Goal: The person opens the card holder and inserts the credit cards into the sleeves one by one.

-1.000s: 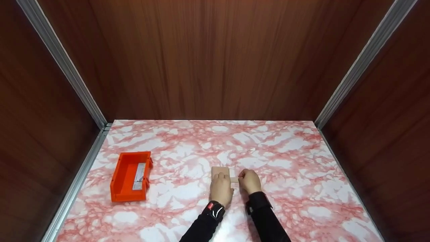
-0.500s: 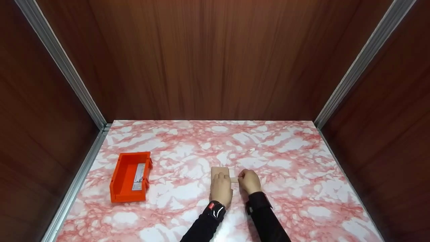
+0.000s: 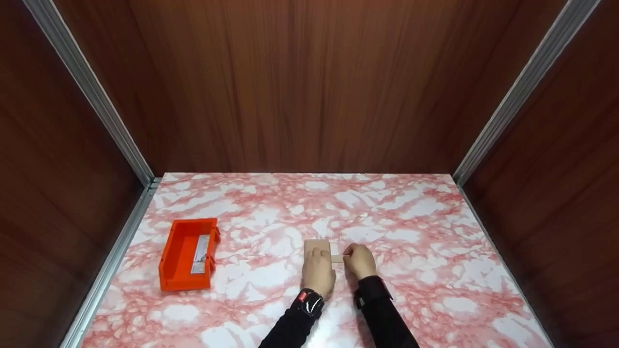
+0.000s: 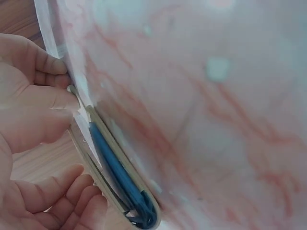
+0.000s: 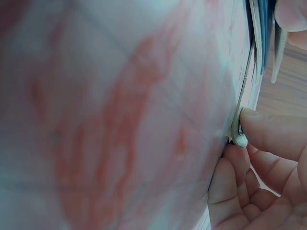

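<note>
On the pink-and-white marbled bench (image 3: 271,208), the person's bare left-hand grip (image 3: 318,274) rests on a flat tan rectangular piece (image 3: 317,244). Just right of that piece, the bare right-hand grip (image 3: 361,263) pinches a narrow tan strap (image 3: 337,258) extending from it. Well left of the piece sits an open-topped orange plastic bin (image 3: 187,283).

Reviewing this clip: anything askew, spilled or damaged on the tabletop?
Nothing stands out. The orange bin sits upright, the beige case lies under the left hand, and the right hand pinches its strap; no spill or damage is visible.
</note>
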`<state>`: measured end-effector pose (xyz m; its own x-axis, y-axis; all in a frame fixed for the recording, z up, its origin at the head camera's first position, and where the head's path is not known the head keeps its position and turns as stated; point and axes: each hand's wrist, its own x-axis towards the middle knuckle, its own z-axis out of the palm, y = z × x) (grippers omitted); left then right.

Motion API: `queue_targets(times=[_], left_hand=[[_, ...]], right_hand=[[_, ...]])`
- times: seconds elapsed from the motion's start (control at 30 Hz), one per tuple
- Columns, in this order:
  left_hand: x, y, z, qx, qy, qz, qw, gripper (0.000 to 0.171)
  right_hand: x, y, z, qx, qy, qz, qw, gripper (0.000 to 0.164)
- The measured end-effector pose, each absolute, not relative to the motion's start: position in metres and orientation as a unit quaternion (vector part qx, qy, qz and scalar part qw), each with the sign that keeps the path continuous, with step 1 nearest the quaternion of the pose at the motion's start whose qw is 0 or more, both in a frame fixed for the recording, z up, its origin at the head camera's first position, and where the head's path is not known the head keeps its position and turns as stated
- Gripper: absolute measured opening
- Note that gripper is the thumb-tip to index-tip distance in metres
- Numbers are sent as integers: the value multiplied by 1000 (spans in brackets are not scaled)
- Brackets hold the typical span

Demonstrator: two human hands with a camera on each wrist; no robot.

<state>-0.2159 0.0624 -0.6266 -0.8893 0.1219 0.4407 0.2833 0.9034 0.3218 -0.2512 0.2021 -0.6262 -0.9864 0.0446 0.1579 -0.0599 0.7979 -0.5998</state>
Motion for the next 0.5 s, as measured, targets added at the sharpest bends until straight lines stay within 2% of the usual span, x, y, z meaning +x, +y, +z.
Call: queue_targets(times=[0.3,0.5], left_hand=[[-214,60,-617,-100,-945,-226,216,29],[-213,60,-615,-87,-946,-238,200,36]], right_hand=[[-251,203,-625,1,-945,319,75,6],[-251,202,-625,-4,-945,319,76,6]])
